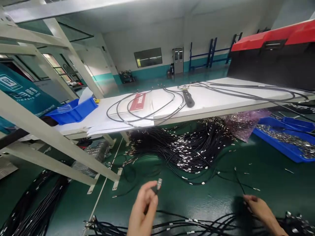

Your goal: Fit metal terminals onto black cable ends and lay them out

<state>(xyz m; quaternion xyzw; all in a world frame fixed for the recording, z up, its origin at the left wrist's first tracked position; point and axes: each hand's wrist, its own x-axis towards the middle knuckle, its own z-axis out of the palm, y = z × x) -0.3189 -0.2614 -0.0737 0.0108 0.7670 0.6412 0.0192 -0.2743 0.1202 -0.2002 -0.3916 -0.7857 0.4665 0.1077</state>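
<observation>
Between the thumb and fingers of my left hand (145,206) is a small silver connector (159,184), its tip pointing up. At the lower right, my right hand (258,209) pinches a thin black cable (238,180) whose end rises above the fingers. Below and between both hands runs a bundle of black cables (197,224) with white labels. A large heap of black cables (182,147) with metal ends lies on the floor beneath the white table.
The white table (211,104) holds looped cables, a wrench (188,97), a red-and-white packet (138,102) and a blue bin (73,113). A black-and-red case (270,55) stands at right. Blue trays (275,141) hold metal parts. Frame legs (61,144) stand at left.
</observation>
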